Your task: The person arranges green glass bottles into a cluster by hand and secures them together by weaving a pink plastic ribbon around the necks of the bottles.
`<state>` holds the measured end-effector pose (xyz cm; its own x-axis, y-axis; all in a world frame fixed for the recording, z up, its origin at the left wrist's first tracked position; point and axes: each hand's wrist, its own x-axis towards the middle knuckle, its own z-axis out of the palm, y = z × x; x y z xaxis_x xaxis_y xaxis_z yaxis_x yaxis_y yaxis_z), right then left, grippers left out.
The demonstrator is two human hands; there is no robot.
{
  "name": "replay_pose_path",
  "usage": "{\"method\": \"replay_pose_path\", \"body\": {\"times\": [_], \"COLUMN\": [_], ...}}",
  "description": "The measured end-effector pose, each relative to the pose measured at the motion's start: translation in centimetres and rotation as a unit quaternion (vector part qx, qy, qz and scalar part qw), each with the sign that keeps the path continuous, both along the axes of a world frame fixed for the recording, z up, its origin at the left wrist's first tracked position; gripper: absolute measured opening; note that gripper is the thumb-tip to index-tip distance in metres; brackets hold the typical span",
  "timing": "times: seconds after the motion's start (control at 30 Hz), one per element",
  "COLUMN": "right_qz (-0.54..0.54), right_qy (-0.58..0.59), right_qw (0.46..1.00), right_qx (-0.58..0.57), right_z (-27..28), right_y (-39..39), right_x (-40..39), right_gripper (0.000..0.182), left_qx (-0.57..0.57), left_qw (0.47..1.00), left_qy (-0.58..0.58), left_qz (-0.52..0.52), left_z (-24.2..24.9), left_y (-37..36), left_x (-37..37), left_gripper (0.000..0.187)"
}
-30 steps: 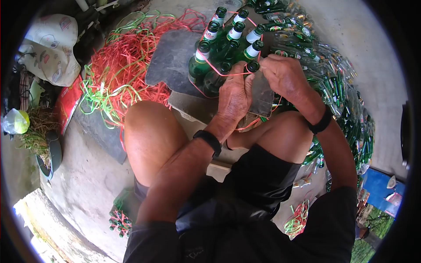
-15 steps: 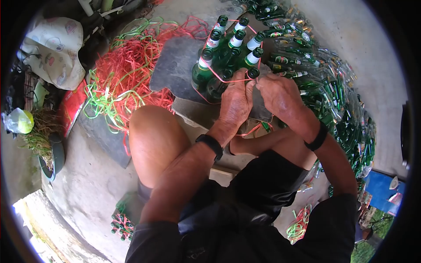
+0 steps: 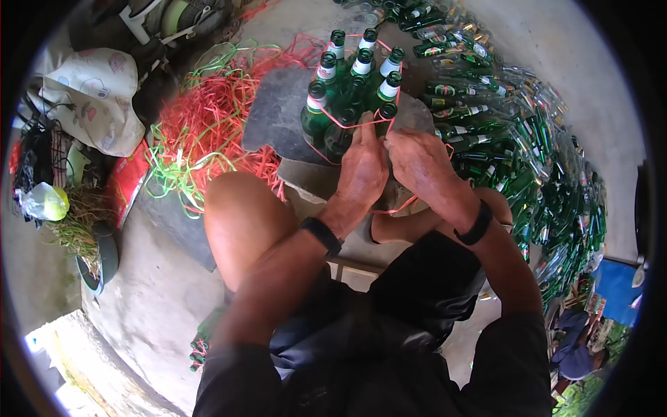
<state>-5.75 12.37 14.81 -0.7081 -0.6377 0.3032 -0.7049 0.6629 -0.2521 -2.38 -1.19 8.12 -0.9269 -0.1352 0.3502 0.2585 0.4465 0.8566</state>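
Observation:
A cluster of several upright green glass bottles (image 3: pixel 358 90) with white neck labels stands on a dark slab (image 3: pixel 278 104) in front of me. Red plastic strap (image 3: pixel 347 127) loops around their necks, and a lower strand passes around the bodies. My left hand (image 3: pixel 363 167) is closed at the near side of the cluster, its fingers pinching the strap below the nearest bottle. Close beside it, my right hand (image 3: pixel 422 163) is also closed on the strap, with its thumb and fingertips together. The exact crossing of the strap between the fingertips is partly hidden.
Tangled red and green straps (image 3: pixel 208 111) lie to the left. A large heap of loose bottles (image 3: pixel 535 160) curves along the right. At far left are a plant pot (image 3: pixel 104 260) and a patterned cloth (image 3: pixel 97 90). A person (image 3: pixel 580 340) appears at lower right.
Both hands have drawn slightly back toward my body from the nearest bottle, still at the strap. The whole view has shifted a little. The bottle cluster stays upright.

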Motion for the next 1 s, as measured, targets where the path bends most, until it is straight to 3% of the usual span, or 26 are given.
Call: {"method": "replay_pose_path", "body": {"times": [0.13,0.2,0.23,0.3,0.43,0.5,0.53,0.7,0.77,0.9,1.0], "right_qz": [-0.013,-0.02,-0.018,-0.019,0.004,0.002,0.007,0.0,0.069,0.076,-0.016], "right_qy": [-0.038,-0.069,-0.077,-0.084,-0.065,-0.081,-0.088,-0.176,-0.224,-0.262,-0.319], "right_qw": [0.999,0.997,0.997,0.996,0.998,0.997,0.996,0.983,0.967,0.955,0.945], "right_qx": [-0.009,-0.016,-0.022,-0.029,-0.018,-0.01,0.012,0.053,0.097,0.119,0.076], "right_z": [0.1,0.3,0.1,0.0,-0.5,-0.7,-0.8,0.9,1.7,7.0,11.3], "right_y": [-0.1,-0.2,-0.2,-0.4,-0.8,-0.9,-1.0,-0.6,1.5,5.1,6.3], "right_x": [0.6,1.3,1.6,2.2,3.3,4.0,4.6,7.2,7.2,6.3,6.2], "right_gripper": [0.003,0.001,0.001,0.001,0.005,0.005,0.006,0.007,0.011,0.012,0.018], "left_qx": [-0.012,0.01,0.01,0.138,0.262,0.429,0.441,0.472,0.431,0.36,0.333], "left_qw": [1.0,1.0,1.0,0.976,0.942,0.869,0.857,0.827,0.843,0.883,0.905], "left_qy": [0.009,-0.011,-0.011,-0.16,-0.184,-0.212,-0.234,-0.281,-0.299,-0.287,-0.25], "left_qz": [-0.016,-0.02,-0.022,-0.046,-0.102,-0.129,-0.13,-0.118,-0.115,-0.089,-0.09], "left_z": [0.5,1.5,2.0,3.6,3.1,3.4,3.4,3.7,4.0,4.3,4.1], "left_y": [-1.1,-1.8,-2.0,-2.4,-2.7,-2.1,-2.2,-2.6,-3.2,-3.0,-2.9], "left_x": [1.3,1.7,1.8,2.0,1.0,0.8,0.7,0.4,0.2,0.3,0.1], "left_gripper": [0.051,0.034,0.034,0.021,0.028,0.02,0.018,0.016,0.012,0.013,0.014]}}
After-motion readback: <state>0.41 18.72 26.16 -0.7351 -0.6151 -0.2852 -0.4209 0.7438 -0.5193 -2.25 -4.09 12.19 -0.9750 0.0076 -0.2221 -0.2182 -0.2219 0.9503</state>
